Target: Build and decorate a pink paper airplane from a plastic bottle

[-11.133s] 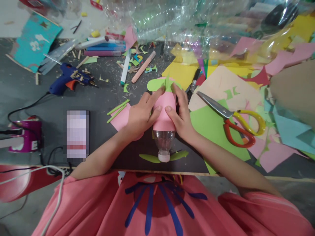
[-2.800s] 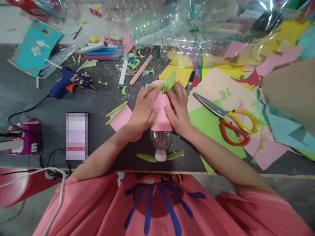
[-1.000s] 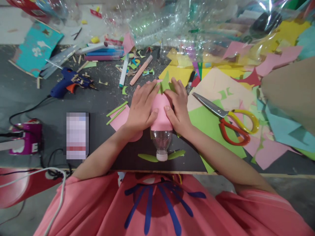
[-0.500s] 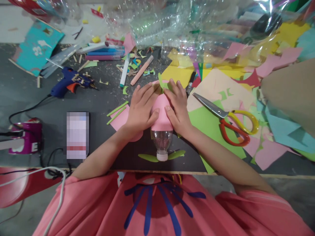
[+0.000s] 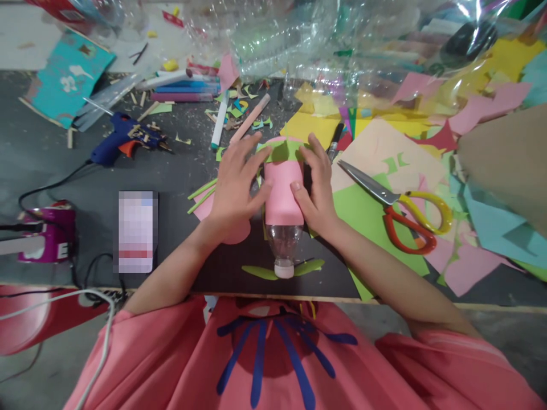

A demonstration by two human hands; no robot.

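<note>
A plastic bottle wrapped in pink paper (image 5: 282, 191) lies on the dark table, its white cap (image 5: 284, 270) towards me with two green paper leaves beside the neck. A green paper cut-out (image 5: 282, 151) sits at the bottle's far end. My left hand (image 5: 233, 188) rests on the bottle's left side, fingers spread and reaching to the green paper. My right hand (image 5: 315, 185) holds the right side, thumb on the pink paper and fingertips on the green piece.
Scissors with yellow and red handles (image 5: 399, 202) lie to the right on green paper (image 5: 363, 219). A blue glue gun (image 5: 126, 136) and markers (image 5: 220, 119) lie at the back left, a phone (image 5: 137, 230) at the left. Coloured paper scraps and clear bottles crowd the back and right.
My left fingers have lifted and spread apart. The green cut-out now lies flatter across the bottle's far end. The bottle has barely shifted.
</note>
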